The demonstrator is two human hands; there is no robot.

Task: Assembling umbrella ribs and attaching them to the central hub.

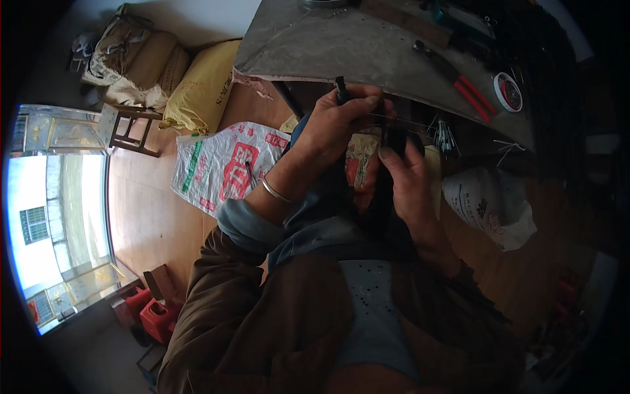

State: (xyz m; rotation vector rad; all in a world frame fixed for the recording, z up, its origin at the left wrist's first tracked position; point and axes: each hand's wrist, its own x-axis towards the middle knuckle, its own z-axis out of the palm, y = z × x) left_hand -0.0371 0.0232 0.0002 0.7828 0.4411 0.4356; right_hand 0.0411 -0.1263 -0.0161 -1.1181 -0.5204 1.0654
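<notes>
- 2 hands up in front of chest, just below edge of grey worn metal worktop [341, 49].
- Left hand [338, 118], silver bangle on wrist, fingers curled tight round 1 short black rod-like tool [341, 85], tip poking out above fist.
- Right hand [407, 180] closed w/ thumb pinching 1 dark flat strip [386, 141], just beside left hand; prob. a strap, too dim to tell.
- 1 thin wire [410, 123] runs across betw. hands.
- On worktop: 1 pair red-handled pliers [462, 82], 1 red-and-white round tin [507, 92].
- Floor: 3 sacks – 1 yellow woven sack [200, 88], 1 white printed sack w/ red and green [223, 164], 1 white plastic bag [489, 203]; contents not visible.
</notes>
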